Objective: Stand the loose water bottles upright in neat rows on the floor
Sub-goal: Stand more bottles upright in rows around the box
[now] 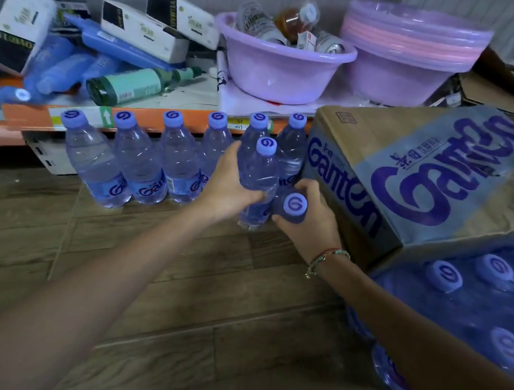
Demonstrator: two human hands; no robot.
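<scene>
Head view: bottles [259,176] in both hands [228,186].

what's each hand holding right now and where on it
The left hand grips an upright water bottle around its middle. The right hand holds a second bottle just below its cap.

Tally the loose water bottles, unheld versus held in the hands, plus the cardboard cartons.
Unheld bottles, standing in the back row: 6
Held bottles: 2, one in the left hand, one in the right hand
Ganten carton: 1
Total: 9
</scene>
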